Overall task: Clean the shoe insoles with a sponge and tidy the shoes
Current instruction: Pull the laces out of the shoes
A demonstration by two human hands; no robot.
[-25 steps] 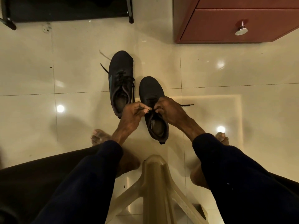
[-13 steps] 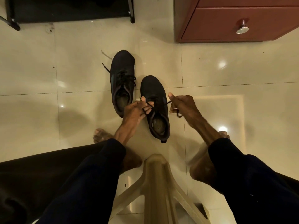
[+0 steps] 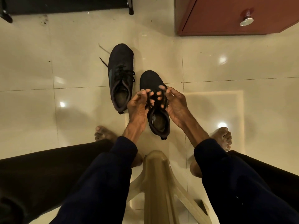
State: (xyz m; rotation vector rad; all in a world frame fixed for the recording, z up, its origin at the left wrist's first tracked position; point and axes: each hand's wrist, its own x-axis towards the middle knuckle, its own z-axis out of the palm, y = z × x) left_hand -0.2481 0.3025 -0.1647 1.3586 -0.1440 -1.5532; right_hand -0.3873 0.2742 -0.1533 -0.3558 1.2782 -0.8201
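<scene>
From the head view, I see both hands over the nearer shoe (image 3: 149, 80), which stands on the floor (image 3: 226, 70) near its middle, just beyond the stool (image 3: 160, 183). The left hand (image 3: 137, 107) and right hand (image 3: 176, 104) meet above the tongue, fingers curled and pinching the laces (image 3: 163, 101). The fingertips are blurred, so I cannot tell which strand each holds.

My worry is the knot. If one pinch slips on the thin cord, the loop could collapse and the tying would have to start over. A hard pull could also drag the light shoe across the glossy tile toward the stool.

The other shoe (image 3: 120, 70) lies just beside it toward the floor's far edge, one lace trailing loose. A stray elbow or foot could knock the pair out of line. I see no sponge.
</scene>
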